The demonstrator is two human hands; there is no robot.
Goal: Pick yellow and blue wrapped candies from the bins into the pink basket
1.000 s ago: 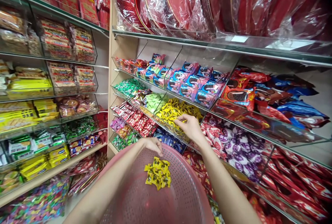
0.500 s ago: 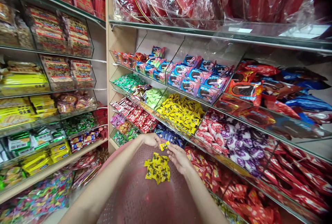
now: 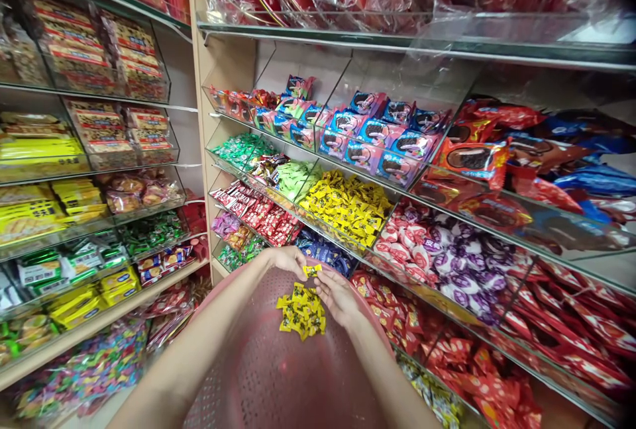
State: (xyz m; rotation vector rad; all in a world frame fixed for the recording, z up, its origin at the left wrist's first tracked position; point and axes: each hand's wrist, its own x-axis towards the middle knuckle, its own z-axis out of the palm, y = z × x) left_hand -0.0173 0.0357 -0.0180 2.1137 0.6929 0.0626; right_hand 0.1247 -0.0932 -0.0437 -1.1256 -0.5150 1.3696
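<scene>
A yellow wrapped candy [image 3: 312, 271] is stretched between my two hands, over the far side of a pink perforated plastic basket [image 3: 278, 389]. My left hand [image 3: 289, 261] pinches near its left end, though the fingertips are partly hidden. The thumb and fingers of my right hand [image 3: 336, 293] close on its right end. Just below, a small heap of the same yellow candies [image 3: 302, 313] lies in the basket.
Clear-fronted shelf bins rise ahead, with yellow candies [image 3: 345, 207], red and purple wrapped sweets [image 3: 442, 257] and cookie packs [image 3: 377, 131]. More snack shelves [image 3: 94, 131] stand at left. A glass shelf [image 3: 397, 38] crosses above.
The view has shifted slightly, and the hands with the candy sit a little higher in the picture. Both hands still hold the candy; the heap in the basket looks the same.
</scene>
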